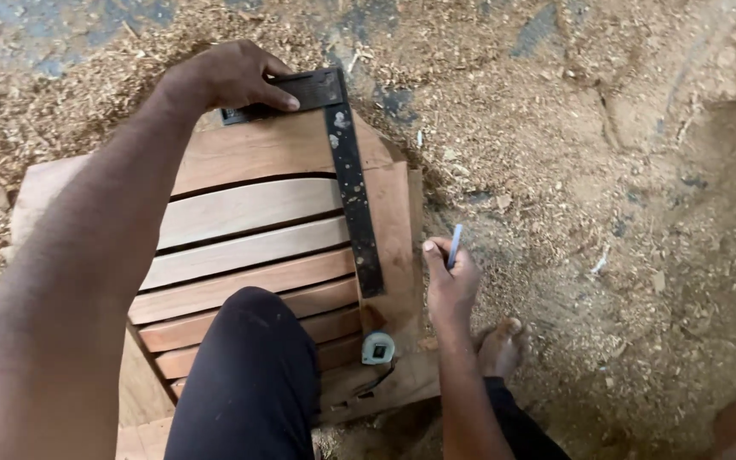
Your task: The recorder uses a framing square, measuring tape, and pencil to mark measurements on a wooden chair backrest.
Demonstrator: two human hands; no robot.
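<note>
My left hand (230, 77) presses down on the dark stock of a try square (353, 183) at the far end of a slatted wooden panel (253, 234). The square's metal blade runs down along the panel's right side rail. My right hand (451, 279) is just right of the panel's edge and holds a thin pale blue pencil (455, 245) upright, clear of the wood. My knee in dark trousers (253, 375) rests on the panel's near slats.
A small tape measure (377, 347) lies on the panel near my knee. My bare foot (501, 347) stands on the ground to the right. Wood shavings and sawdust (606, 170) cover the floor all around.
</note>
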